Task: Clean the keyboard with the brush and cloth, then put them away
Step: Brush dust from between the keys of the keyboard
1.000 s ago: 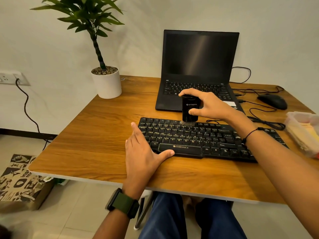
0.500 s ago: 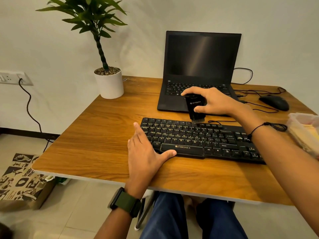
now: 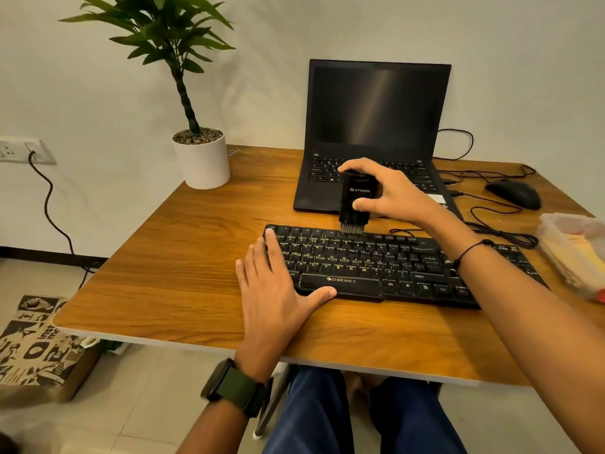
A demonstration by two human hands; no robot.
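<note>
Right hand [image 3: 389, 194] gripped the black brush [image 3: 355, 204] upright, thumb low on its front and fingers curled over the top, bristles down on the top key row of the keyboard [image 3: 409, 267]. Left hand [image 3: 278, 290] lay flat with fingers straight, pressing the keyboard's left end, thumb along its front edge. Keyboard sat mid-desk [image 3: 183, 267] just in front of the laptop [image 3: 376, 126]; a tub [image 3: 573, 250] of yellow material sat at the desk's right edge.
</note>
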